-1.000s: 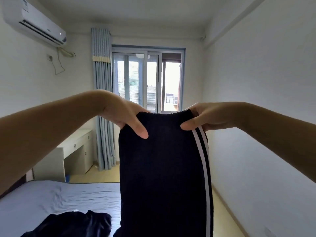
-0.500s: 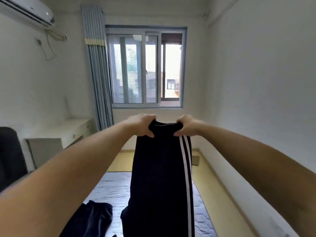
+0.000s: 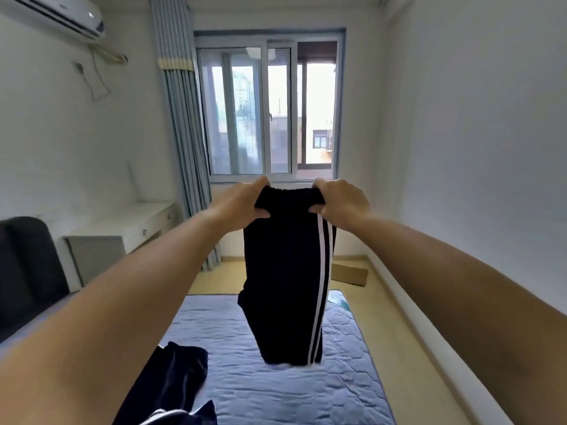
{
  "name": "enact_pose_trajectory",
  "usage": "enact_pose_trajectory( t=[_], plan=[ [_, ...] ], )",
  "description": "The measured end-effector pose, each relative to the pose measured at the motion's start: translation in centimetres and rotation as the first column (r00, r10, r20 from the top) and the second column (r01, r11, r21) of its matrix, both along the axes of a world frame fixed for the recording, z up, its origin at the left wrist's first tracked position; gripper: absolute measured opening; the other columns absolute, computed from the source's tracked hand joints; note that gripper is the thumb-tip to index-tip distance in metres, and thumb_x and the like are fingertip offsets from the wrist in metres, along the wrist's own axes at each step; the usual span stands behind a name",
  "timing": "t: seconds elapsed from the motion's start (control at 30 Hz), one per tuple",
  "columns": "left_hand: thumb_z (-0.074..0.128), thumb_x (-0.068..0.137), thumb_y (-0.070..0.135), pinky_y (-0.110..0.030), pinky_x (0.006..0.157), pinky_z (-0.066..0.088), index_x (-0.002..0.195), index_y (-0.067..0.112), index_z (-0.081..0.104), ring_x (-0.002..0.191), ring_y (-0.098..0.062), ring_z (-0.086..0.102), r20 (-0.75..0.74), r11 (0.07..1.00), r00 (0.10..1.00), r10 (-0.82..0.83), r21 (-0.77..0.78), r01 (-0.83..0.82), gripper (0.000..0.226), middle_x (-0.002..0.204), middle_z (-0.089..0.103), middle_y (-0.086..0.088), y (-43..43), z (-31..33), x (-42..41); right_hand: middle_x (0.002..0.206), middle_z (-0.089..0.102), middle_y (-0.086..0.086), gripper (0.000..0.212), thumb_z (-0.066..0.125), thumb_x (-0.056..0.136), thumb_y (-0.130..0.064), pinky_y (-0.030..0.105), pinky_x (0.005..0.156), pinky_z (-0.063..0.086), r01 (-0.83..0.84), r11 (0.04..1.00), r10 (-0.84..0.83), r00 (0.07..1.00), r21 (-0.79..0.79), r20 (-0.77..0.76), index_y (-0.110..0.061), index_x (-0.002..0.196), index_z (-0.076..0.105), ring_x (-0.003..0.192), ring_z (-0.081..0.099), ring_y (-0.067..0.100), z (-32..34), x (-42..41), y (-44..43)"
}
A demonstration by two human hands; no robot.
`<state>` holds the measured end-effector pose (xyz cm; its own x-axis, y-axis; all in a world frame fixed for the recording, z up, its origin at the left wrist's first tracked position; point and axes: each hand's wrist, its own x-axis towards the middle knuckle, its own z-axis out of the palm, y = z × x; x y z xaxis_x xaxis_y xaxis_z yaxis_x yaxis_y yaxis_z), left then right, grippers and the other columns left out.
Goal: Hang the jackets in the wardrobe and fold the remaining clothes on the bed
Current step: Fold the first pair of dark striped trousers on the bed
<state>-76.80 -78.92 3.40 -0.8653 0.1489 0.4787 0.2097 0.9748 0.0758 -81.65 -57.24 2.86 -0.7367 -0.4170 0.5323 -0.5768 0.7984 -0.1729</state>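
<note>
Black striped trousers (image 3: 285,286) hang unfolded over the bed (image 3: 276,391), left hand (image 3: 242,207) and right hand (image 3: 340,204) pinching the waistband (image 3: 288,194); another dark garment (image 3: 181,372) waits.

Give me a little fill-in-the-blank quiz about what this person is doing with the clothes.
The left hand and right hand hold the trousers by the ____.
The trousers' stripes are ____.
Another dark garment lies on the ____.
Missing: waistband; white; bed.
</note>
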Motion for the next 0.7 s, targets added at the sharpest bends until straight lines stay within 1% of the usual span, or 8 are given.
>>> enact_pose_trajectory(
  t=[0.1,0.17,0.27,0.37,0.47,0.53,0.63,0.7],
  plan=[
    [0.070,0.083,0.029,-0.022,0.053,0.035,0.115,0.025,0.042,0.076,-0.015,0.052,0.045,0.997,0.998,-0.050,0.066,0.047,0.042,0.091,0.052,0.006,0.9,-3.5,1.5,0.098,0.064,0.004,0.025,0.068,0.086,-0.023,0.040,0.080,0.051,-0.034,0.999,0.034,0.995,-0.001,0.093,-0.017,0.108,0.056,0.088,0.060,0.023,-3.0,1.6,1.3],
    [0.072,0.082,0.031,-0.027,0.055,0.041,0.111,0.027,0.041,0.073,-0.015,0.054,0.101,0.992,0.993,-0.058,0.115,0.046,0.042,0.092,0.054,0.005,1.5,-6.2,2.9,0.101,0.065,0.005,0.027,0.069,0.085,-0.023,0.041,0.081,0.051,-0.043,0.999,0.043,0.985,-0.002,0.168,-0.017,0.107,0.056,0.091,0.059,0.025,-5.3,3.0,2.3],
    [0.075,0.076,0.035,-0.037,0.067,0.051,0.106,0.030,0.043,0.079,-0.019,0.057,0.226,0.985,0.972,-0.057,0.172,0.018,0.044,0.091,0.056,0.005,2.5,-11.2,5.6,0.099,0.065,0.005,0.028,0.071,0.081,-0.027,0.038,0.077,0.050,-0.046,0.999,0.039,0.963,0.022,0.268,-0.018,0.103,0.057,0.090,0.059,0.026,-10.1,5.5,3.8],
    [0.078,0.073,0.034,-0.033,0.071,0.049,0.105,0.026,0.055,0.086,-0.017,0.058,0.370,0.975,0.924,-0.094,0.223,0.009,0.040,0.090,0.057,0.009,4.0,-16.9,9.5,0.097,0.063,0.002,0.028,0.072,0.080,-0.029,0.034,0.073,0.047,-0.061,0.997,0.043,0.925,0.036,0.377,-0.019,0.101,0.057,0.089,0.057,0.023,-16.3,9.2,5.6],
    [0.079,0.073,0.031,-0.029,0.074,0.048,0.106,0.024,0.065,0.087,-0.010,0.057,0.499,0.952,0.849,-0.174,0.304,0.016,0.036,0.088,0.060,0.012,5.7,-23.5,14.7,0.090,0.061,-0.003,0.025,0.073,0.078,-0.026,0.028,0.064,0.037,-0.050,0.999,0.047,0.885,-0.005,0.463,-0.018,0.098,0.059,0.083,0.055,0.019,-23.9,14.5,7.9],
    [0.079,0.071,0.033,-0.030,0.076,0.049,0.101,0.019,0.066,0.087,-0.013,0.060,0.607,0.953,0.772,-0.192,0.303,-0.002,0.035,0.091,0.065,0.006,6.8,-28.2,18.9,0.091,0.063,-0.001,0.023,0.073,0.078,-0.021,0.028,0.062,0.036,-0.041,0.999,0.046,0.830,-0.021,0.556,-0.017,0.096,0.060,0.085,0.059,0.021,-29.3,19.0,9.5],
    [0.079,0.071,0.028,-0.033,0.069,0.050,0.087,0.009,0.066,0.077,-0.014,0.063,0.723,0.928,0.645,-0.249,0.369,-0.056,0.027,0.084,0.068,-0.003,7.8,-33.4,24.4,0.096,0.065,0.005,0.022,0.073,0.079,-0.017,0.033,0.072,0.044,-0.025,0.999,0.034,0.732,-0.023,0.680,-0.012,0.097,0.061,0.090,0.060,0.024,-35.3,25.8,10.5],
    [0.078,0.073,0.025,-0.033,0.069,0.048,0.083,0.007,0.066,0.076,-0.015,0.062,0.738,0.916,0.615,-0.277,0.396,-0.064,0.025,0.083,0.067,-0.005,8.0,-35.5,27.7,0.098,0.066,0.008,0.023,0.074,0.079,-0.014,0.032,0.076,0.042,0.017,0.998,0.029,0.688,-0.057,0.725,-0.008,0.099,0.063,0.091,0.059,0.024,-37.4,29.9,10.5]
  ],
)
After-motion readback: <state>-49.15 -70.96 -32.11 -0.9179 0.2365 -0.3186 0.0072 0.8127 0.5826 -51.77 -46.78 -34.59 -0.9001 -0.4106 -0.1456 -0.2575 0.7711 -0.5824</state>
